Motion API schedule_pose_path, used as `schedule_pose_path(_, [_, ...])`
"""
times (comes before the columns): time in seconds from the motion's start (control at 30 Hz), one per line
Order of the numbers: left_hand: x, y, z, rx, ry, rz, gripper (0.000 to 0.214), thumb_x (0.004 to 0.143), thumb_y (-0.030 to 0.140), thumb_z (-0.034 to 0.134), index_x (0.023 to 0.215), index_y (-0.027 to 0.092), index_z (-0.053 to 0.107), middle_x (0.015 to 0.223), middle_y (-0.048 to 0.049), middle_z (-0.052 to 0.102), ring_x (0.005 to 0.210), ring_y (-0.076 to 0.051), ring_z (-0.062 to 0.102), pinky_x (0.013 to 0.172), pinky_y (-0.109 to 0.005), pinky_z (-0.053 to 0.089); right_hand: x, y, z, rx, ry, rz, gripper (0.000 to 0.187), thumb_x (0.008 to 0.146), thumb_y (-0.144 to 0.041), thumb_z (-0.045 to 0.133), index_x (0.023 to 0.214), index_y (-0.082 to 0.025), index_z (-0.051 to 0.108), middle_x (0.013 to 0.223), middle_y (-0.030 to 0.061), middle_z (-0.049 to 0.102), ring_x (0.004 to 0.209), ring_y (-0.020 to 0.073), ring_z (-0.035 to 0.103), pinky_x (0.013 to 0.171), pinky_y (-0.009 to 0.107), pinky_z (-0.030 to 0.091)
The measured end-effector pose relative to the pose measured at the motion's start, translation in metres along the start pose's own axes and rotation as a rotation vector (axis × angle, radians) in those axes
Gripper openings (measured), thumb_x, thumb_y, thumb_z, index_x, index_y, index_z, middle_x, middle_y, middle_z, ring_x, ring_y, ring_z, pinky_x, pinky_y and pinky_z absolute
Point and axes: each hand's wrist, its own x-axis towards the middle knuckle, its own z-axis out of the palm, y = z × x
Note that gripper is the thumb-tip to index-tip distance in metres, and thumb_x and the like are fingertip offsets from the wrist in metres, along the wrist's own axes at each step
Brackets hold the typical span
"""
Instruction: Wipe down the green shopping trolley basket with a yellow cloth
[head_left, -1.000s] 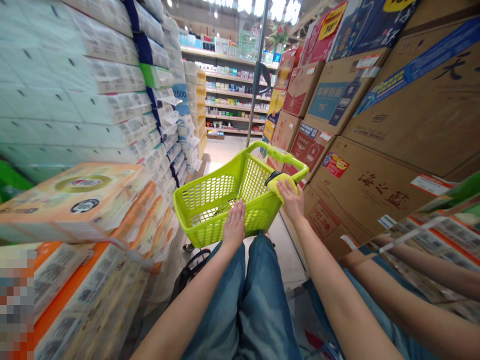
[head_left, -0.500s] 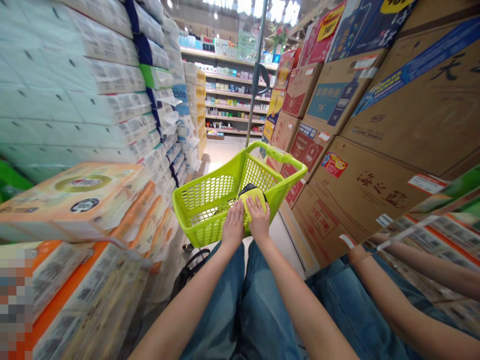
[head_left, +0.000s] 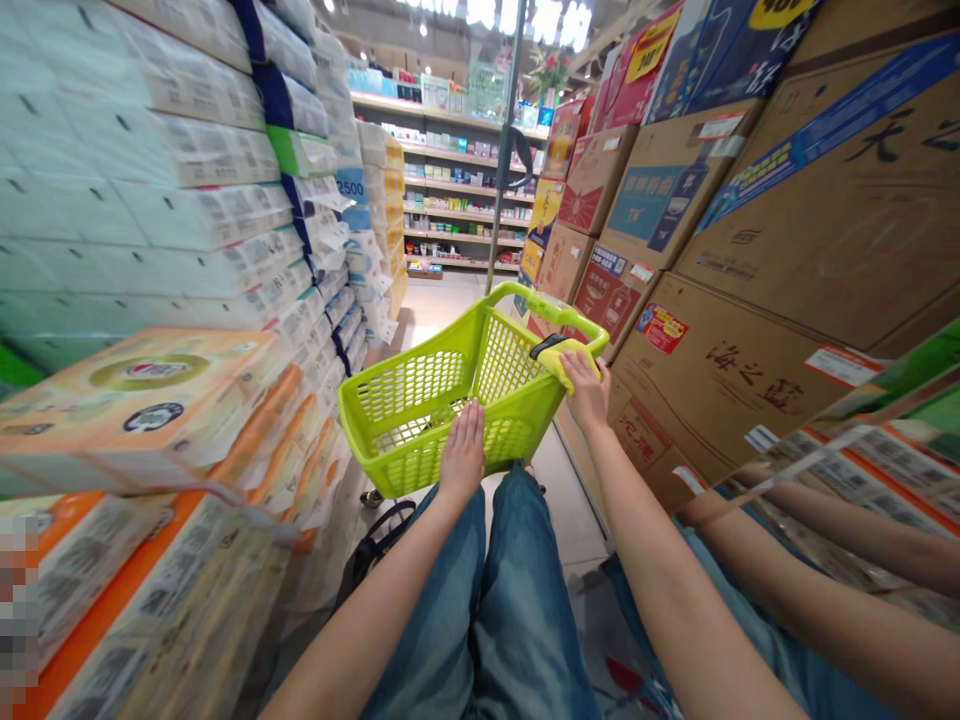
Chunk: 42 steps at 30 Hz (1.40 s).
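Note:
A lime-green plastic shopping basket (head_left: 420,395) on wheels stands in the aisle in front of my legs. My left hand (head_left: 463,452) lies flat on its near rim, fingers stretched out together. My right hand (head_left: 587,392) presses a yellow cloth (head_left: 568,357) with a black edge against the basket's right rim, near the handle (head_left: 551,310). The basket's inside looks bare as far as it shows.
Stacked tissue packs (head_left: 187,200) wall the left side, with orange packs (head_left: 150,400) low and close. Cardboard cartons (head_left: 750,220) are piled along the right. A metal pole (head_left: 506,150) rises behind the basket. Store shelves (head_left: 457,210) close the aisle's far end. A black bag strap (head_left: 375,550) lies on the floor.
My right hand slid the yellow cloth from the near rim beside my left hand out to the basket's right rim. My left hand stayed on the near rim.

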Motion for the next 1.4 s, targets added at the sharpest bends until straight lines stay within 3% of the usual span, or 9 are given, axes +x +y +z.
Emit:
schedule_pose_path(0.13, [0.000, 0.001, 0.002, 0.005, -0.002, -0.008, 0.087, 0.076, 0.008, 0.047, 0.154, 0.003, 0.009, 0.163, -0.0148, 0.015, 0.151, -0.026, 0.009, 0.122, -0.043, 0.020, -0.019, -0.055, 0.027, 0.002, 0.067, 0.166, 0.067, 0.081, -0.002, 0.038, 0.145, -0.022, 0.041, 0.153, 0.0081, 0.043, 0.146, 0.0249, 0.027, 0.114, 0.058, 0.016])
schedule_pose_path(0.27, [0.000, 0.001, 0.006, 0.017, 0.005, -0.024, 0.082, 0.079, 0.008, 0.043, 0.154, 0.004, 0.011, 0.162, -0.0137, 0.018, 0.151, -0.024, 0.011, 0.122, -0.043, 0.021, -0.054, -0.125, 0.047, 0.053, -0.035, 0.030, 0.065, 0.085, -0.003, 0.038, 0.144, -0.028, 0.042, 0.150, 0.0031, 0.047, 0.145, 0.0190, 0.030, 0.117, 0.050, 0.017])
schedule_pose_path(0.37, [0.000, 0.001, 0.006, 0.027, 0.004, -0.024, 0.082, 0.079, 0.007, 0.043, 0.154, 0.004, 0.011, 0.162, -0.0126, 0.019, 0.151, -0.023, 0.011, 0.123, -0.042, 0.020, -0.067, -0.144, 0.047, 0.065, -0.082, -0.006, 0.067, 0.084, -0.004, 0.039, 0.146, -0.027, 0.039, 0.152, 0.0032, 0.044, 0.147, 0.0190, 0.028, 0.117, 0.049, 0.017])
schedule_pose_path(0.6, [0.000, 0.000, 0.001, 0.018, -0.005, -0.010, 0.085, 0.077, 0.008, 0.045, 0.154, 0.005, 0.009, 0.162, -0.0142, 0.017, 0.151, -0.024, 0.009, 0.123, -0.042, 0.019, -0.035, -0.059, 0.011, 0.033, -0.207, -0.427, 0.069, 0.084, -0.002, 0.041, 0.147, -0.031, 0.038, 0.150, 0.0017, 0.047, 0.143, 0.0160, 0.035, 0.119, 0.047, 0.014])
schedule_pose_path(0.77, [0.000, 0.001, -0.002, 0.007, -0.017, 0.002, 0.090, 0.073, 0.009, 0.048, 0.154, 0.004, 0.009, 0.163, -0.0148, 0.014, 0.151, -0.025, 0.008, 0.123, -0.043, 0.018, -0.003, 0.008, -0.008, -0.081, -0.009, 0.019, 0.064, 0.086, -0.005, 0.039, 0.146, -0.027, 0.041, 0.151, 0.0048, 0.045, 0.144, 0.0199, 0.034, 0.116, 0.052, 0.017])
schedule_pose_path(0.93, [0.000, 0.002, -0.001, 0.017, -0.012, -0.009, 0.088, 0.075, 0.009, 0.048, 0.154, 0.004, 0.010, 0.163, -0.0147, 0.014, 0.151, -0.024, 0.009, 0.123, -0.042, 0.019, -0.019, -0.030, 0.013, -0.103, 0.027, 0.161, 0.070, 0.084, -0.004, 0.038, 0.150, -0.025, 0.033, 0.156, 0.0066, 0.036, 0.147, 0.0218, 0.025, 0.115, 0.052, 0.018])
schedule_pose_path(1.17, [0.001, 0.001, 0.001, 0.035, -0.018, -0.024, 0.081, 0.081, 0.008, 0.041, 0.155, 0.006, 0.008, 0.163, -0.0128, 0.016, 0.151, -0.022, 0.009, 0.123, -0.042, 0.019, -0.070, -0.126, 0.038, 0.036, -0.100, -0.090, 0.065, 0.088, -0.004, 0.037, 0.149, -0.027, 0.036, 0.155, 0.0024, 0.039, 0.147, 0.0187, 0.027, 0.117, 0.046, 0.020])
schedule_pose_path(1.27, [0.001, 0.002, 0.000, 0.039, -0.022, -0.024, 0.075, 0.087, 0.014, 0.041, 0.155, 0.006, 0.010, 0.163, -0.0129, 0.015, 0.151, -0.023, 0.010, 0.123, -0.042, 0.018, -0.066, -0.109, 0.030, 0.033, -0.141, -0.224, 0.064, 0.089, -0.005, 0.037, 0.149, -0.028, 0.035, 0.154, 0.0008, 0.040, 0.147, 0.0175, 0.027, 0.117, 0.046, 0.020])
schedule_pose_path(1.4, [0.002, 0.003, -0.001, 0.032, -0.009, -0.033, 0.069, 0.097, 0.033, 0.037, 0.154, 0.006, 0.011, 0.162, -0.0135, 0.016, 0.151, -0.024, 0.010, 0.122, -0.043, 0.020, -0.036, -0.040, 0.008, -0.032, -0.120, -0.221, 0.062, 0.091, -0.005, 0.037, 0.147, -0.031, 0.038, 0.153, -0.0006, 0.043, 0.145, 0.0161, 0.031, 0.117, 0.046, 0.020])
